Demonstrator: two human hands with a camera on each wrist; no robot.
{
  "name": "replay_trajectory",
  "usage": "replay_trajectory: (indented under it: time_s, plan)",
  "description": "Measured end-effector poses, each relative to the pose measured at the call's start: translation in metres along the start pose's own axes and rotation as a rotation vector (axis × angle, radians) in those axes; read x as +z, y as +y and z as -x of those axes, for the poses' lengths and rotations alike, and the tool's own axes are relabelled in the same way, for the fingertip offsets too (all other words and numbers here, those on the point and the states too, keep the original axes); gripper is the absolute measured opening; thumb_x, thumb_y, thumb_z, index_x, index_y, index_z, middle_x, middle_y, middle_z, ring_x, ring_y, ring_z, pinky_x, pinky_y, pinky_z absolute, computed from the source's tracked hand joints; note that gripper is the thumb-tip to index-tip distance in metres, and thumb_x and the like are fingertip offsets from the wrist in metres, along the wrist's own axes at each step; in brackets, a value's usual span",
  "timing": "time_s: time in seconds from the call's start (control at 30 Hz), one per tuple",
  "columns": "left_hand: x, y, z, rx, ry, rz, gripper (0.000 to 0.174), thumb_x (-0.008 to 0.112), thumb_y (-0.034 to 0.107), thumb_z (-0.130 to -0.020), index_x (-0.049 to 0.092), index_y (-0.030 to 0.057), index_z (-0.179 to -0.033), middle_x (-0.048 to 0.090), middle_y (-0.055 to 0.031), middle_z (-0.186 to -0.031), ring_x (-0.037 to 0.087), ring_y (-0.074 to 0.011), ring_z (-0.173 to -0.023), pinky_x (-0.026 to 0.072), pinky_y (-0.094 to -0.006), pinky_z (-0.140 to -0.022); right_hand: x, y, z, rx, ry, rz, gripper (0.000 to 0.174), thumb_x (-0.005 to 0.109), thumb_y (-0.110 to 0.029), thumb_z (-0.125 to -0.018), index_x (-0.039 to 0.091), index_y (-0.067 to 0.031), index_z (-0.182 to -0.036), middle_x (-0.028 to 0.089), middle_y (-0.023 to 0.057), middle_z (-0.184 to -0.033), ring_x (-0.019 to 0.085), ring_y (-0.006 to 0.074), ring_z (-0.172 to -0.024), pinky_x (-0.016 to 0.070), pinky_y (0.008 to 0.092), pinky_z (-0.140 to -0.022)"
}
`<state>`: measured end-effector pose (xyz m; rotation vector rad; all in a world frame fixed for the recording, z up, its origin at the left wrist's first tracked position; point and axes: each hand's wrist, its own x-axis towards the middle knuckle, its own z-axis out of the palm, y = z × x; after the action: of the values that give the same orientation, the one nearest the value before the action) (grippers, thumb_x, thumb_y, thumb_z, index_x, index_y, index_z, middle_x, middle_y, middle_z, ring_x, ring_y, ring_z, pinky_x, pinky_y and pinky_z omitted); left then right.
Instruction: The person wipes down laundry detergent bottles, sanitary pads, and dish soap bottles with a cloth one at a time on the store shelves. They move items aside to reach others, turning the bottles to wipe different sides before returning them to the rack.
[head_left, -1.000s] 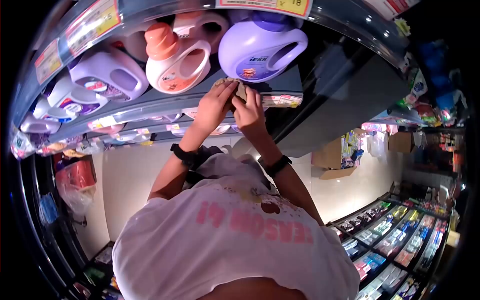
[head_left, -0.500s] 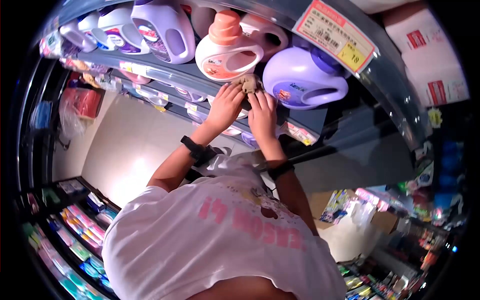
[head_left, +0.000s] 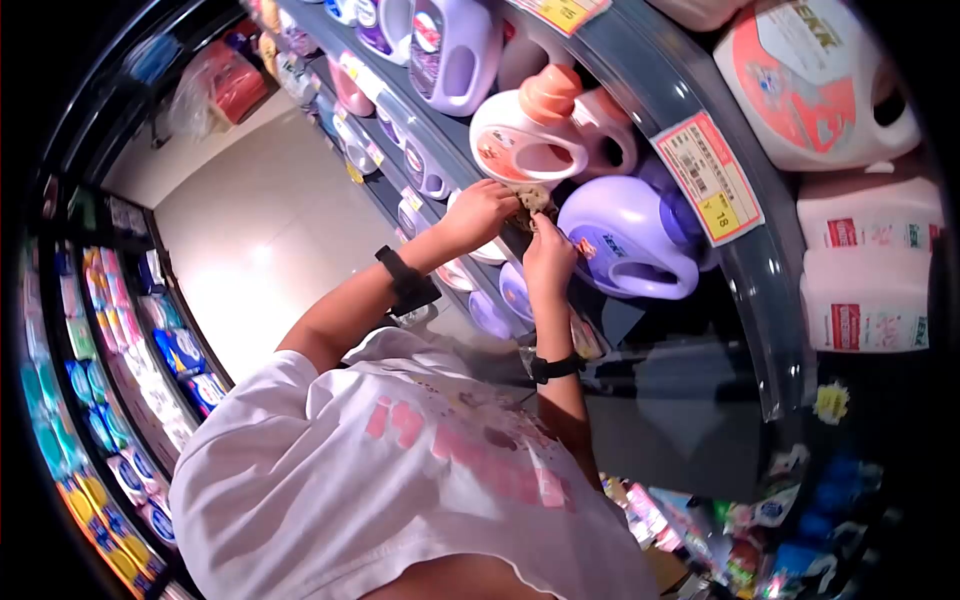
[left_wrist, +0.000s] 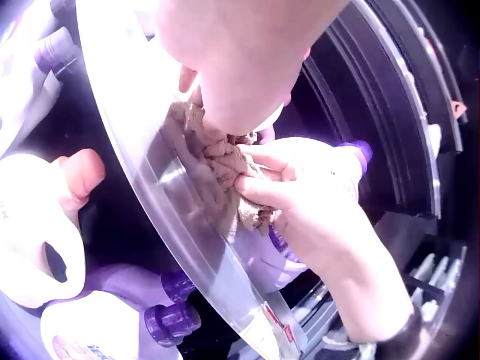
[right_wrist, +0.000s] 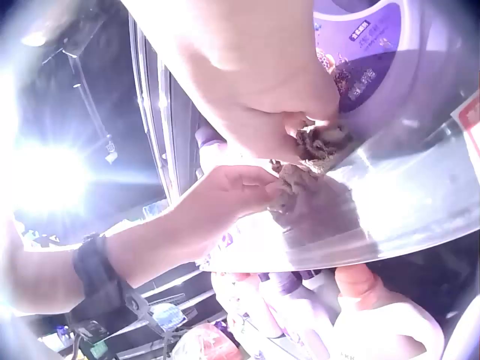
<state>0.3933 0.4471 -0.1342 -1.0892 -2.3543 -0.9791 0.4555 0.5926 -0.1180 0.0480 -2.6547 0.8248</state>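
Observation:
A crumpled tan cloth (head_left: 532, 200) is bunched between both hands, over the front edge of the shelf. My left hand (head_left: 478, 215) pinches one side of it, thumb against fingers, as the right wrist view shows. On the other side, my right hand (head_left: 548, 258) grips the cloth between thumb and fingers. Folds of the cloth (left_wrist: 229, 169) lie against the shelf's shiny edge strip (left_wrist: 176, 191) in the left wrist view. Just beyond the hands stand a white detergent bottle (head_left: 505, 150) with an orange cap and a purple detergent bottle (head_left: 610, 225).
More purple bottles (head_left: 450, 60) line the shelf to the left. A price tag (head_left: 708, 178) hangs on the upper shelf edge, with a large white-and-pink bottle (head_left: 790, 85) above it. Pink packs (head_left: 865, 310) stand at the right. Behind on the left is a rack of packaged goods (head_left: 110, 380).
The head view has turned, so the shelf now slants down to the right. Fingers that lay extended over the cloth now pinch it from both sides, and it looks more bunched.

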Motion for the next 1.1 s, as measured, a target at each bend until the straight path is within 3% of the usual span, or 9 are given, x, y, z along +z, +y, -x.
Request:
replay_trajectory:
  time_s: [0.2,0.3,0.43,0.57,0.63,0.7,0.73,0.83,1.1]
  plan:
    - [-0.026,0.011,0.023,-0.068,0.01,-0.147,0.01,0.055,0.004,-0.074,0.056,0.005,-0.084,0.059,-0.0051,-0.104,0.051,-0.0236,-0.106,0.0325,-0.0436,-0.101,0.009,-0.003,-0.012,-0.01,-0.003,-0.346,0.027,0.048,0.005,-0.074,0.062,-0.002,-0.096,0.064,0.0195,-0.089,0.061,0.036,-0.085,0.0481,0.0391,-0.074]
    - [-0.028,0.026,0.035,-0.083,0.018,-0.156,0.011,0.054,0.003,-0.073,0.055,0.0043,-0.084,0.058,-0.0061,-0.108,0.049,-0.0249,-0.11,0.0304,-0.0465,-0.103,0.011,0.0,-0.01,-0.006,-0.014,-0.406,0.025,0.048,0.004,-0.075,0.062,-0.001,-0.095,0.063,0.0198,-0.087,0.061,0.0363,-0.083,0.0477,0.039,-0.073]
    - [-0.02,0.027,0.037,-0.148,0.046,-0.097,0.007,0.054,0.003,-0.078,0.054,0.0035,-0.085,0.057,-0.0065,-0.113,0.047,-0.0285,-0.111,0.0346,-0.0461,-0.099,0.012,0.0,0.0,-0.027,0.007,-0.392,0.029,0.048,0.003,-0.075,0.059,-0.0006,-0.101,0.062,0.0193,-0.096,0.059,0.0368,-0.09,0.0469,0.0388,-0.079]
    - [-0.017,0.022,0.036,-0.156,0.055,-0.098,0.007,0.055,0.005,-0.079,0.057,0.0032,-0.086,0.06,-0.0066,-0.111,0.052,-0.0324,-0.105,0.0416,-0.0442,-0.089,0.008,-0.013,0.015,-0.05,-0.036,-0.085,0.046,0.051,0.002,-0.074,0.046,-0.006,-0.119,0.052,0.0174,-0.118,0.05,0.0346,-0.109,0.0438,0.0415,-0.087]
    - [-0.023,0.021,0.036,-0.14,0.086,-0.026,0.014,0.054,0.005,-0.08,0.057,0.0031,-0.094,0.061,-0.0084,-0.109,0.058,-0.0344,-0.092,0.0476,-0.0413,-0.079,0.014,-0.022,0.013,0.022,0.005,-0.055,0.037,0.053,-0.001,-0.075,0.046,-0.0059,-0.111,0.053,0.0168,-0.112,0.051,0.036,-0.106,0.0442,0.0427,-0.083]
    - [-0.031,0.023,0.039,-0.387,-0.151,0.073,0.01,0.05,0.012,-0.084,0.051,0.0065,-0.092,0.061,-0.0115,-0.089,0.06,-0.0345,-0.075,0.0474,-0.0412,-0.063,0.016,-0.032,0.005,0.075,-0.009,-0.044,0.029,0.053,-0.001,-0.074,0.047,-0.0048,-0.103,0.054,0.0169,-0.105,0.052,0.0363,-0.101,0.0443,0.0435,-0.08]
    - [-0.029,0.015,0.043,-0.345,-0.138,0.116,0.02,0.052,0.008,-0.083,0.052,0.0011,-0.102,0.06,-0.0167,-0.104,0.059,-0.0385,-0.074,0.0499,-0.0407,-0.061,0.022,-0.03,0.0,0.042,0.017,-0.051,0.025,0.054,-0.002,-0.073,0.046,-0.0039,-0.097,0.054,0.0169,-0.098,0.053,0.037,-0.094,0.044,0.0442,-0.077]
    - [-0.044,0.01,0.046,-0.374,-0.104,0.238,0.02,0.053,0.01,-0.086,0.052,-0.0006,-0.102,0.06,-0.0198,-0.094,0.059,-0.0383,-0.079,0.0488,-0.0406,-0.066,0.03,-0.033,-0.014,-0.009,-0.038,-0.152,0.026,0.057,-0.004,-0.072,0.047,-0.0035,-0.096,0.054,0.0172,-0.096,0.054,0.0378,-0.091,0.0441,0.0442,-0.076]
    - [-0.062,-0.026,0.058,-0.315,-0.004,0.245,0.018,0.056,0.008,-0.084,0.054,-0.0026,-0.098,0.059,-0.0192,-0.094,0.058,-0.036,-0.086,0.0488,-0.0392,-0.074,0.061,-0.051,-0.027,-0.03,0.032,-0.151,0.027,0.059,-0.007,-0.068,0.049,-0.0048,-0.093,0.054,0.0152,-0.092,0.054,0.0364,-0.09,0.0438,0.0433,-0.077]
